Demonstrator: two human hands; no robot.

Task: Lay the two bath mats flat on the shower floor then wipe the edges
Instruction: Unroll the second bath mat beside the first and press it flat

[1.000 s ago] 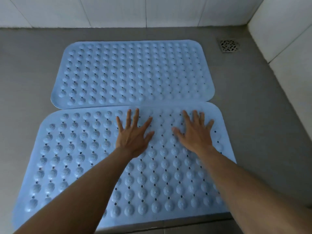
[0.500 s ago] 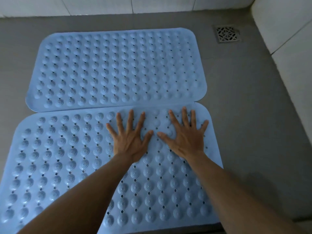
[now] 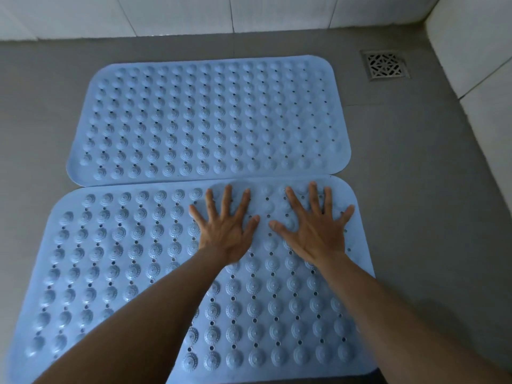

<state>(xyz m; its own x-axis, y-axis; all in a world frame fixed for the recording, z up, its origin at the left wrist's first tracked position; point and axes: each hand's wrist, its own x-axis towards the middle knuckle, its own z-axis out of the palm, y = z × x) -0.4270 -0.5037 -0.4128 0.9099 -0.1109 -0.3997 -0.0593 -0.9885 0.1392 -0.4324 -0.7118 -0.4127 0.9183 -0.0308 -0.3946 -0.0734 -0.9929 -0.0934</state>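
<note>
Two light-blue bath mats lie on the grey shower floor, long sides together. The far mat sits flat toward the back wall; the near mat lies just in front of it, its far edge touching or slightly overlapping the far mat's near edge — which of the two cannot be told. Both are studded with rows of round bumps and small holes.

The left hand and right hand rest palm-down on the near mat, close to its far edge and toward its right end. Each is spread wide, fingers straight and fanned apart, holding nothing, the two thumbs pointing toward each other with a strip of mat between them.

Beyond the mats, a square metal drain grate sits in the far right corner of the floor, near the white wall tiles.
</note>
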